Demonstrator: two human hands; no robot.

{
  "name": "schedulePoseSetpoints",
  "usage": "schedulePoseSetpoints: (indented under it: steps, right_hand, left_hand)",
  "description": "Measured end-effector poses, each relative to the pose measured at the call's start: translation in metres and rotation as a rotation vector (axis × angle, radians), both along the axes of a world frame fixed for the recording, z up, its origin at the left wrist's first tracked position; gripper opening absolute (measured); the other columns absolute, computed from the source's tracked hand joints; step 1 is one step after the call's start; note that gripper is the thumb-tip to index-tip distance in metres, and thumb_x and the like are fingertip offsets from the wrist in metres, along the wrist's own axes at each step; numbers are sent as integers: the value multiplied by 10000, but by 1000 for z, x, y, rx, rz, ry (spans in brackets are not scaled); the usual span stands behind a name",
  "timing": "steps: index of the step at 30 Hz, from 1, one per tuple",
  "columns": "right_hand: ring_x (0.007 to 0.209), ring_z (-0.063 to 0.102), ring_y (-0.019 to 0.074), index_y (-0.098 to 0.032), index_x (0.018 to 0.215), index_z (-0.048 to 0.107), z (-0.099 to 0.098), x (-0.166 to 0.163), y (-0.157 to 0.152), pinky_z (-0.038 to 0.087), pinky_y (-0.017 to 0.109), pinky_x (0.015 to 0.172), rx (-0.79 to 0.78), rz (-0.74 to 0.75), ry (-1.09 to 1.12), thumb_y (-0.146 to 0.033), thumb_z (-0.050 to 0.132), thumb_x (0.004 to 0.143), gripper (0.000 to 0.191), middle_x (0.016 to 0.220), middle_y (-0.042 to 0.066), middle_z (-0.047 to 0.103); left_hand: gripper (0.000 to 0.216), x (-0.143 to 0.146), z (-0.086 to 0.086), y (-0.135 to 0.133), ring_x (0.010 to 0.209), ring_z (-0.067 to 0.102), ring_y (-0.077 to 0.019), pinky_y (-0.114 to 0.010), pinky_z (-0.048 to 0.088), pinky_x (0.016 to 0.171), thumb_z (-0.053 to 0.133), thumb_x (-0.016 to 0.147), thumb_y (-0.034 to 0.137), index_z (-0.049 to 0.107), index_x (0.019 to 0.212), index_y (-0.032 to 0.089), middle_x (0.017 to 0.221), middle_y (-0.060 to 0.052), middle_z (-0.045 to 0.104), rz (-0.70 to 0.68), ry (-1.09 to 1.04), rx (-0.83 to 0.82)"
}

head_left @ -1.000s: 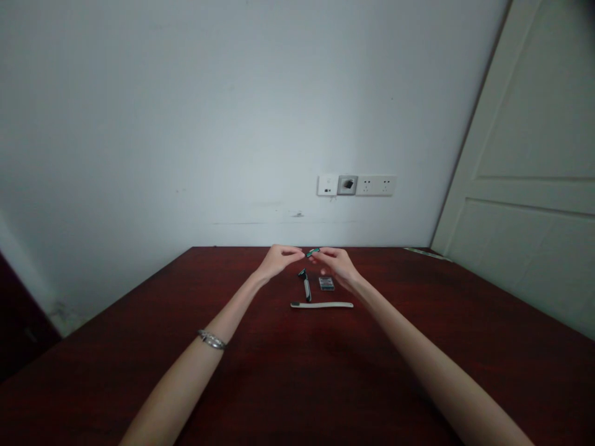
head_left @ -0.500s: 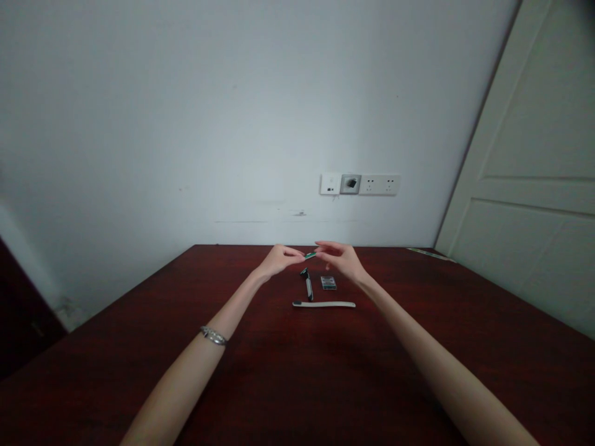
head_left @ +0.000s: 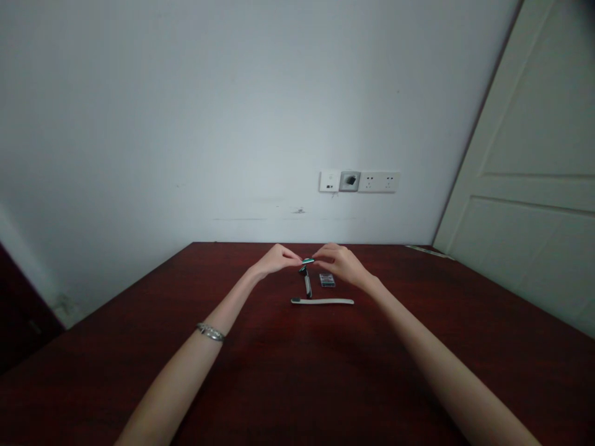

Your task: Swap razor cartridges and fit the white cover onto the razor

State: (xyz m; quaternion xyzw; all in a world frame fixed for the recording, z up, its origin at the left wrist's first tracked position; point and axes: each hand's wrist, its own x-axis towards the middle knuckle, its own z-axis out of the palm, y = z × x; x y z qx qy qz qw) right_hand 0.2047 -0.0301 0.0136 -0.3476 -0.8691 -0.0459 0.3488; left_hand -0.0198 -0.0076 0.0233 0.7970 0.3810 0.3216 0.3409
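Head view: green cartridge (head_left: 307, 261) is held pinched between the fingertips of left hand (head_left: 274, 260) and right hand (head_left: 341, 264), both closed on it, just above the head of the black razor handle (head_left: 307, 285) lying on the table (head_left: 297, 384). Against half a second earlier, cartridge and hands are seen lower, nearer the handle. Far table edge is close behind; broad tabletop is left open nearside.

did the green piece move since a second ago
Yes: the green piece has come down, nearer the head of the black handle below it.
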Motion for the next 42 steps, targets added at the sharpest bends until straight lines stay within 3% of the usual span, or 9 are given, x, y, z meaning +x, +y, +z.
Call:
schedulePoseSetpoints:
  steps: [6, 10, 19, 25, 34, 42]
  right_hand:
    - [895, 577, 169, -217, 922, 674, -1, 0, -1, 445, 266, 774, 9, -23, -43, -332, 538, 831, 200, 932, 56, 659]
    - [886, 574, 166, -216, 905, 671, -8, 10, 9, 439, 263, 763, -26, -100, -59, -328, 523, 832, 199, 951, 55, 647]
    - [784, 592, 151, -191, 780, 684, -44, 46, 36, 427, 224, 710, -372, -228, -130, -317, 588, 748, 161, 878, 45, 652]
    - [830, 594, 169, -207, 806, 690, -54, 52, 37, 423, 225, 695, -392, -299, -164, -324, 597, 736, 164, 926, 46, 646]
    - [844, 600, 164, -201, 826, 692, -65, 52, 45, 427, 230, 752, -406, -304, -176, -313, 585, 754, 170, 930, 49, 654]
    - [868, 598, 189, -229, 841, 697, -65, 45, 38, 430, 250, 695, -382, -337, -211, -309, 570, 773, 165, 964, 48, 652]
  left_hand:
    - [244, 0, -3, 2, 782, 609, -177, -276, 429, 742, 638, 679, 311, 732, 826, 141, 835, -77, 711, 5, 8, -6]
    - [275, -2, -7, 5, 793, 603, -176, -266, 429, 708, 641, 684, 344, 726, 838, 133, 878, -92, 706, 81, -8, -32]
    - [359, -17, -31, 25, 708, 573, -153, -243, 398, 584, 637, 660, 400, 716, 878, 126, 902, -97, 694, 183, 34, -130]
    - [382, -22, -44, 34, 684, 556, -144, -237, 389, 570, 632, 647, 414, 719, 868, 115, 860, -99, 689, 180, 53, -139]
    - [375, -23, -43, 32, 695, 560, -147, -234, 395, 578, 626, 648, 396, 718, 867, 105, 869, -108, 689, 193, 77, -145]
    - [340, -22, -41, 29, 716, 571, -156, -237, 395, 581, 632, 643, 367, 723, 847, 112, 897, -113, 692, 205, 83, -166]
